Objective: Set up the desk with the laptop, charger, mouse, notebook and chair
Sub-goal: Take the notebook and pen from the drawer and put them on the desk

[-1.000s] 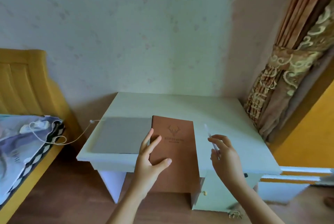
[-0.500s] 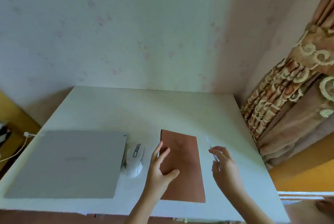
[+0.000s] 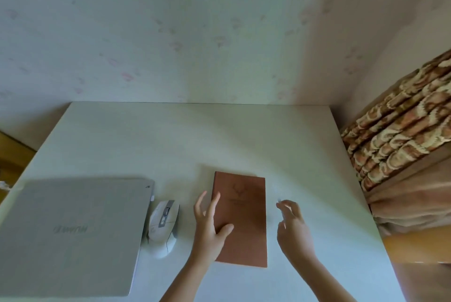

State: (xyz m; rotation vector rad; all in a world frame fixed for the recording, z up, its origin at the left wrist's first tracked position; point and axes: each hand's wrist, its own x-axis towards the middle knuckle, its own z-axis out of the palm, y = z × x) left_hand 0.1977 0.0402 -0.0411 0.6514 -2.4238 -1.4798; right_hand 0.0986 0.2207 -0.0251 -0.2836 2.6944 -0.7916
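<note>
Flat on the white desk, the brown notebook lies under the left hand, fingers spread on its left edge. Right hand hovers just beside it, pinching something thin and blurred. Left of both hands sit the mouse and closed laptop.

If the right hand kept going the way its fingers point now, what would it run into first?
The right hand points up the bare white desk, right of the brown notebook. The way looks free to the wall, though depth is unclear.
</note>
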